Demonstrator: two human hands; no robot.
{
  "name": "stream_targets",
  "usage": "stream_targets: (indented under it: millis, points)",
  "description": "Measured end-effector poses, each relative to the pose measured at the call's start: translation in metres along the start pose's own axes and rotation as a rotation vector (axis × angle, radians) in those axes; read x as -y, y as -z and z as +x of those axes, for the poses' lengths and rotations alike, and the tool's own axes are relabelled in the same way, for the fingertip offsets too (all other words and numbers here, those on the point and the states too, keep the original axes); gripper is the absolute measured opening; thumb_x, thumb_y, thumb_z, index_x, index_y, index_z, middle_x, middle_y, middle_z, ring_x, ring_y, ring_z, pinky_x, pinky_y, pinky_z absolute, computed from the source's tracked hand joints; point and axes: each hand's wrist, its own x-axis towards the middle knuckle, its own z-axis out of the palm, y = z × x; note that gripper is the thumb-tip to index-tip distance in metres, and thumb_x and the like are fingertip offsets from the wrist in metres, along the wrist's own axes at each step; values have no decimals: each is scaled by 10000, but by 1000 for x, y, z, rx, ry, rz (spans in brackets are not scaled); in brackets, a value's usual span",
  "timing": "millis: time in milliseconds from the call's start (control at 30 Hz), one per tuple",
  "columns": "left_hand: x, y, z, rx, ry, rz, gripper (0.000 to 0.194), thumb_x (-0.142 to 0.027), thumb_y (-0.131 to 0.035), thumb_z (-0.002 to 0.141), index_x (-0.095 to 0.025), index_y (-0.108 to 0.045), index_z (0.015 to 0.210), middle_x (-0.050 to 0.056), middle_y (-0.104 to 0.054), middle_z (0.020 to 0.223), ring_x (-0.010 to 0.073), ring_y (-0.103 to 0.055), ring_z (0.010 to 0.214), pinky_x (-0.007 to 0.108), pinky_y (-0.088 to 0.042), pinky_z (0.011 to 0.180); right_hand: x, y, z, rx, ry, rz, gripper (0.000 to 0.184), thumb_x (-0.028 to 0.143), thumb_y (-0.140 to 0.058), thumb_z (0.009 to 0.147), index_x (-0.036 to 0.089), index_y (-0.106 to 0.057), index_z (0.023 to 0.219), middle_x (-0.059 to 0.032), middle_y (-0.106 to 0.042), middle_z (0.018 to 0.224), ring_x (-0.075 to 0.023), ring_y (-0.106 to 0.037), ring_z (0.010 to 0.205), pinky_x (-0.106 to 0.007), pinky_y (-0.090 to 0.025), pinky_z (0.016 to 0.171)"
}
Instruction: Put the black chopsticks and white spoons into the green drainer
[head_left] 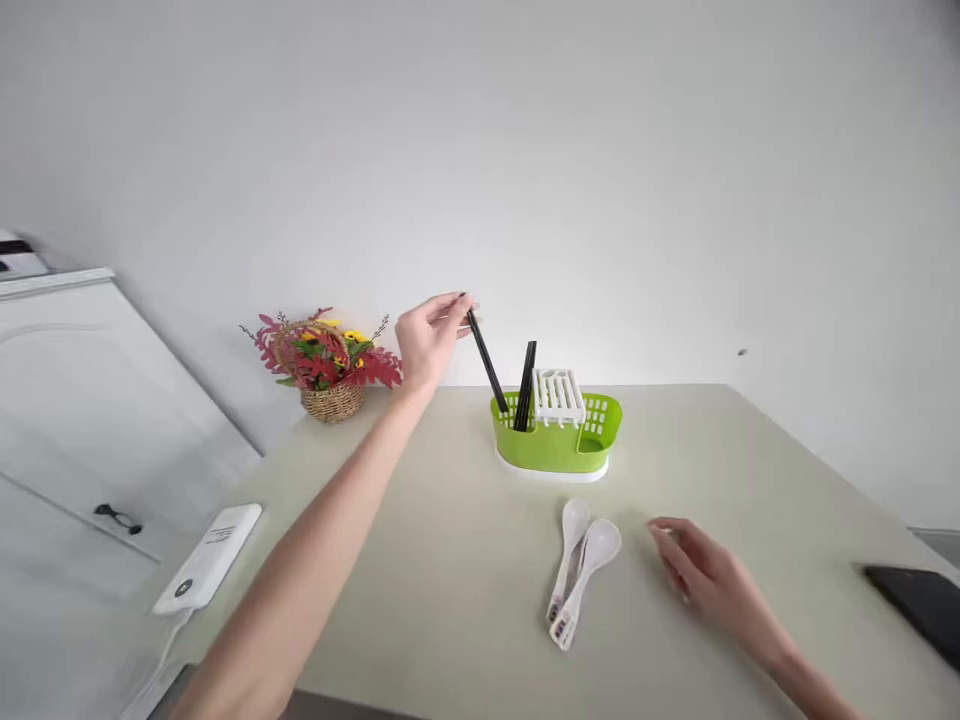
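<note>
My left hand [435, 335] pinches the top of black chopsticks [487, 362], whose lower end reaches into the left compartment of a green utensil caddy [551, 448]. More black chopsticks [526, 385] lean upright in that same compartment. A white slatted rack [558, 396] sits over the middle of the caddy. In front of it, white spoons [600, 545] lie partly overlapping on the table, their patterned handles towards me. My right hand [701, 570] is low over the table to the right of the spoons, loosely curled with its fingers apart and nothing visible in it.
A wicker basket of artificial flowers [330, 400] stands at the back left. A white power bank [210, 558] with a cable lies on the left side, near a white cabinet [105, 420]. A black phone [919, 605] is at the right edge. The wall rises behind the table [420, 600].
</note>
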Motion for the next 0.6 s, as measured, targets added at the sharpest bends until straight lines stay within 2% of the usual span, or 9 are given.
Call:
stream_targets:
  millis: [100,200,333,600]
  points:
    - [22,-16,0,41,38,28,485,-565,-804,801,-122,-777,999,123,-814,971,210,-793,816,297,-679,705,-12,2,-6,-36,-59,53,621,730,-459,954,229,-567,1304,29,-589,687,-176,-548,585,-313,-471,588]
    - [48,-29,-5,89,62,83,449,-547,-791,822,-124,-782,974,120,-816,946,214,-794,802,301,-680,686,-18,0,0,-37,-51,79,628,734,-474,946,229,-572,1305,21,-599,689,-178,-562,588,-306,-474,566]
    - [80,-38,-14,158,109,146,427,-540,-794,823,-140,-786,971,108,-819,929,229,-798,808,320,-685,681,-21,-2,10,-49,-51,31,607,732,-524,914,236,-624,1249,11,-623,674,-180,-585,584,-296,-472,553]
    - [113,-45,-7,235,204,196,417,-519,-805,817,-141,-783,992,114,-816,955,242,-791,841,359,-681,717,-18,-3,7,-94,-27,-32,530,679,-526,938,252,-641,1231,23,-614,647,-173,-593,596,-281,-488,600]
